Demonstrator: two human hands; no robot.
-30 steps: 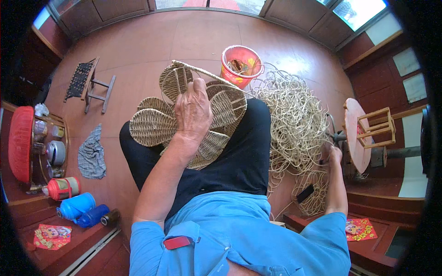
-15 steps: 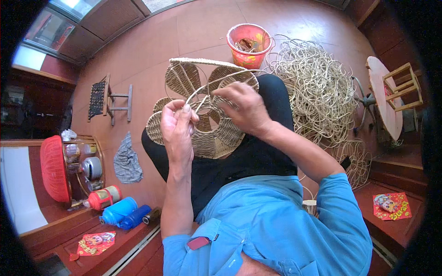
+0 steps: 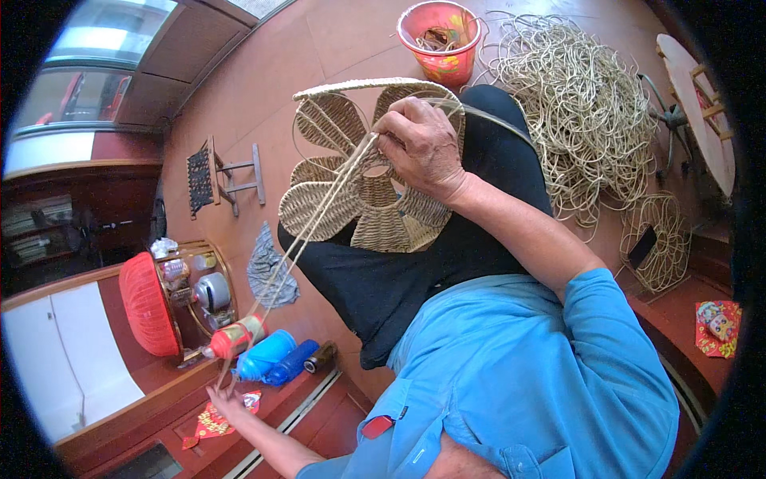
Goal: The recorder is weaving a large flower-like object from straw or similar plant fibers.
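A flower-shaped woven cane piece (image 3: 359,199) rests on my lap over black trousers. My right hand (image 3: 419,148) presses on its upper middle, fingers closed on the weave where the loose strands leave it. Two or three long pale cane strands (image 3: 311,231) run taut from there down to the lower left. My left hand (image 3: 226,397) is stretched far out at the lower left and grips the ends of those strands, above a red paper item on the floor.
A red bucket (image 3: 441,36) stands beyond my knees, next to a big tangle of loose cane (image 3: 582,104). A wire frame (image 3: 658,243) and a round wooden stand (image 3: 702,112) are on the right. A small stool (image 3: 231,172), grey cloth (image 3: 271,271), blue bottles (image 3: 275,358) and red basket (image 3: 148,303) lie left.
My left hand left the woven piece and swung far out to the lower left, drawing the strands long and taut. My right hand stayed on the weave.
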